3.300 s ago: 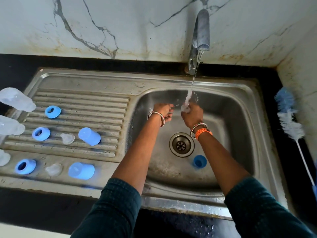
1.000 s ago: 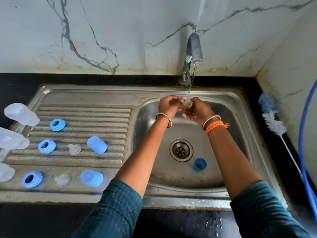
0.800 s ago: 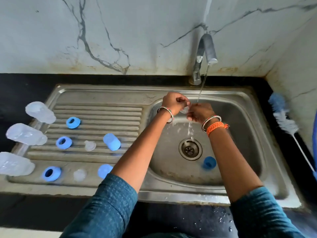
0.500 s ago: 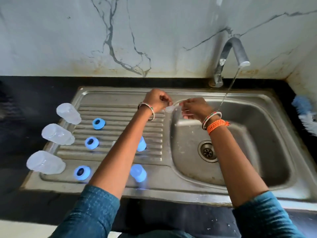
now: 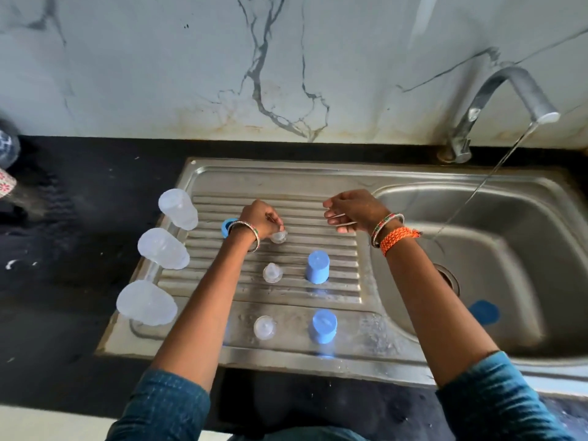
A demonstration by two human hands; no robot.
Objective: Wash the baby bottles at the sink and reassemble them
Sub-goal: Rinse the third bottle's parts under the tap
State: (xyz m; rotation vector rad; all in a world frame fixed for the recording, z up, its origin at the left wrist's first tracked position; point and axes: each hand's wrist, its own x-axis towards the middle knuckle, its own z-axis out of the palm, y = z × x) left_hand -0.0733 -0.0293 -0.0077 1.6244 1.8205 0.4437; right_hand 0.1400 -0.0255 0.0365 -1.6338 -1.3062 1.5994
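Observation:
My left hand [image 5: 259, 218] pinches a clear teat [image 5: 279, 237] and holds it down against the ribbed draining board [image 5: 334, 218]. Over the board's right side my right hand [image 5: 353, 211] hovers with loose fingers and holds nothing. Two more clear teats [image 5: 272, 272] [image 5: 264, 327] lie nearer me, each with a blue cap [image 5: 317, 267] [image 5: 323, 326] to its right. A blue ring [image 5: 227, 226] shows behind my left wrist. Three frosted bottles [image 5: 178, 209] [image 5: 163, 248] [image 5: 146, 303] lie along the board's left edge. Another blue cap [image 5: 483, 312] sits in the sink basin [image 5: 525, 249].
The tap [image 5: 509, 90] at the back right runs a thin stream of water into the basin. Black countertop [image 5: 79, 233] surrounds the sink. A marble wall stands behind. A patterned object pokes in at the far left edge.
Both hands left the running water and moved left over the draining board. My left hand carried the teat there and set it down on the ribs; my right hand let go.

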